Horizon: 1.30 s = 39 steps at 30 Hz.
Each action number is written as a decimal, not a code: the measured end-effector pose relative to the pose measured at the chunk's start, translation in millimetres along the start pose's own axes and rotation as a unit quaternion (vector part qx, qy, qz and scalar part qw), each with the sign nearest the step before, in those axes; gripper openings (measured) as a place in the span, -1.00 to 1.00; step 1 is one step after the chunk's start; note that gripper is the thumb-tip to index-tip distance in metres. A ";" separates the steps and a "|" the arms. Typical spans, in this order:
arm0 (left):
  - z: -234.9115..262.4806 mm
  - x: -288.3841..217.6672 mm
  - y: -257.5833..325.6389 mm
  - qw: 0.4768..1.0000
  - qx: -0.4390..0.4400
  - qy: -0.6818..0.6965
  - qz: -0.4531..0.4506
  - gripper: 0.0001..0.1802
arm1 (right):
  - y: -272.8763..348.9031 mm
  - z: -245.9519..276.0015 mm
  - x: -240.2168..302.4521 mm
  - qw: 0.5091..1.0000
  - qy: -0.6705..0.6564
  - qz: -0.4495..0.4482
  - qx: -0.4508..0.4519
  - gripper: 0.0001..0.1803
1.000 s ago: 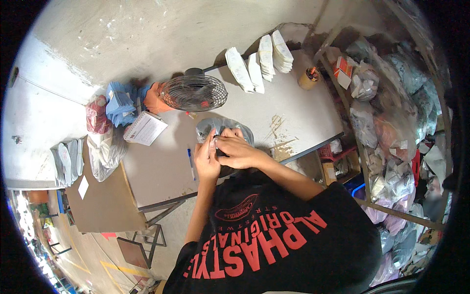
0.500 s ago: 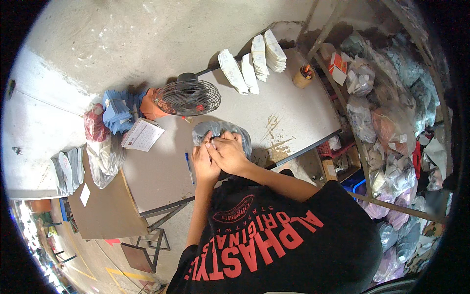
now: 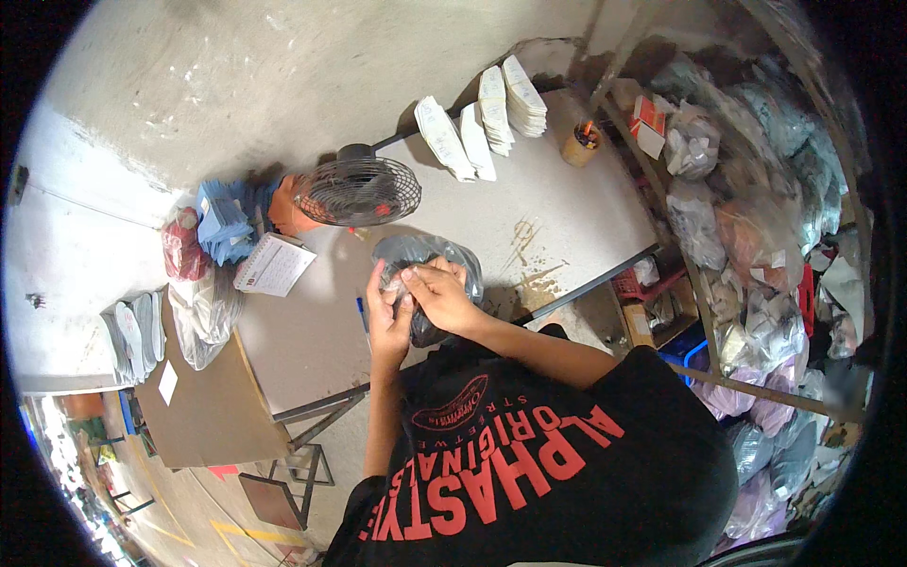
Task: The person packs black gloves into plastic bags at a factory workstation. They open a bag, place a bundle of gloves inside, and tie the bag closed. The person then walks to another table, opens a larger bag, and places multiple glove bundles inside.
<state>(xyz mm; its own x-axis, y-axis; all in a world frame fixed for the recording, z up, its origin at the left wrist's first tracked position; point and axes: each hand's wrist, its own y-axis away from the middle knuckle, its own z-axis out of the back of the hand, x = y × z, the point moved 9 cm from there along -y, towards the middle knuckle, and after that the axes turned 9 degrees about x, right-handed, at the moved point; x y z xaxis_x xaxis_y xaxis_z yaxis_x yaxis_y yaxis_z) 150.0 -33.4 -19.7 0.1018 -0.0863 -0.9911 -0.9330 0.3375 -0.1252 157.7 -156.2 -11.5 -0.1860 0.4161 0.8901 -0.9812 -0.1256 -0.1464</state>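
At the near edge of the grey table [image 3: 586,217], we list one filled plastic bag [image 3: 421,248], dark grey within, lying under the two hands and in front of the wearer's black shirt [image 3: 567,463]. Changed within the last half second: the left hand [image 3: 389,323], earlier folded against its partner, has turned and opened, so that its thumb stands away from the fingers; the right hand [image 3: 444,297] remains bent over the top of the bag, its fingertips close to the left fingers, and we cannot tell how firmly it grips. We judge this a shift of hold, leaving the top of the bag less covered and its handling unfinished. Counted by kind: hands, two; bags beneath them, one; blue pen [image 3: 361,310], one, partly behind the left hand; black fan [image 3: 364,192], one; spiral notebook [image 3: 272,265], one; white bundles [image 3: 524,97], four, along the far edge; pencil cup [image 3: 580,146], one, right of those bundles; orange bundle [image 3: 286,203], one, beside the fan; red bag [image 3: 183,244], one; clear bag of pale pieces [image 3: 203,326], one, just below it; orange-and-white box [image 3: 648,128], one. Blue pieces [image 3: 225,222] overlap and the shelf bags [image 3: 694,227] crowd together; both we leave uncounted.
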 end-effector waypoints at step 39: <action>13.1 15.6 9.3 0.992 -0.035 -0.081 0.094 -0.84 | 29.5 39.0 61.4 0.939 0.272 0.202 -0.053 -0.74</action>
<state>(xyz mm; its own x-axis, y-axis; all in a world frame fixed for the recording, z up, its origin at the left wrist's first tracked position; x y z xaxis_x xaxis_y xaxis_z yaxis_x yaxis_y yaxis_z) 147.4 -19.3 -36.9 -0.0282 0.1248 -0.9918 -0.9618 0.2667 0.0609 119.3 -169.5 55.7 -0.5153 0.7553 0.4049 -0.8189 -0.2946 -0.4925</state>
